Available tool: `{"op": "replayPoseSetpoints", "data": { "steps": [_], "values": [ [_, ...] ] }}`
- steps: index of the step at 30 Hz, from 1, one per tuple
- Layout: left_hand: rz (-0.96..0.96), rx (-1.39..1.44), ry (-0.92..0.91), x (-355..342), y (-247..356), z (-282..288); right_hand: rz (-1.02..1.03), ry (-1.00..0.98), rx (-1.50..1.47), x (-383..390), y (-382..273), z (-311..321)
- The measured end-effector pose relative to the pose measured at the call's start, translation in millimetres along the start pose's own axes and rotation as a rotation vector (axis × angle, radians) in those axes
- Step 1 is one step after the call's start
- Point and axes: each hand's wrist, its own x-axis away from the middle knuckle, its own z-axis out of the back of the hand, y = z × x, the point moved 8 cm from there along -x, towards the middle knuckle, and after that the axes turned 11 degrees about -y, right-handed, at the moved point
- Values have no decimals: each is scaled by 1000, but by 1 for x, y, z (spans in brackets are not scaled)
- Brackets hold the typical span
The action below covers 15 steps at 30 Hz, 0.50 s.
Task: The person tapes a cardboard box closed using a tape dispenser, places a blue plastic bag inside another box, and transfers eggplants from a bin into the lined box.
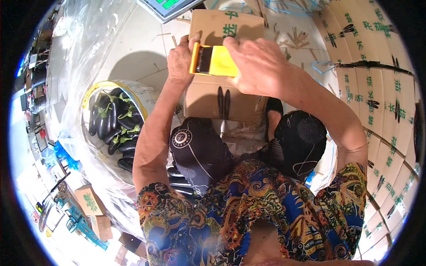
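Head view looks straight down on a seated person taping a cardboard box (222, 99) that stands on the floor just past the knees, at twelve o'clock from the patterned shirt. A yellow tape dispenser (213, 60) lies flat on the box's closed top. The right hand (255, 62) is clenched over the dispenser's body from the three o'clock side, fingers wrapped across its top, which seems the grip needed to press the tool down and drag it along the flap seam. The left hand (181, 60) lies at the dispenser's nine o'clock, palm on the cardboard and fingers laid against the tool's edge; it grasps nothing fully but appears to steady the box and hold the flaps shut beneath the tape.

At nine o'clock from the box, near the left elbow, a white woven sack (146, 95) with a yellow rim stands open, full of dark eggplants (113, 124) with green caps, close enough to reach without rising. A clear plastic sheet (84, 48) drapes beside it toward ten o'clock. At twelve o'clock, beyond the box, the corner of a weighing scale (166, 6) shows. From one to four o'clock a wall of stacked cartons (377, 97) with green print curves along the rim. Smaller boxes (91, 201) sit at seven o'clock.
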Motion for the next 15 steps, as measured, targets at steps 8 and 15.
{"op": "replayPoseSetpoints", "data": {
  "steps": [8, 15],
  "values": [
    [-197, -305, 94, -9, -50, -9, 178, 141, 68, -38, -36, 12],
    [276, -14, -79, -3, -64, -2, 35, -112, -101, -11, -11, 0]
  ]
}}
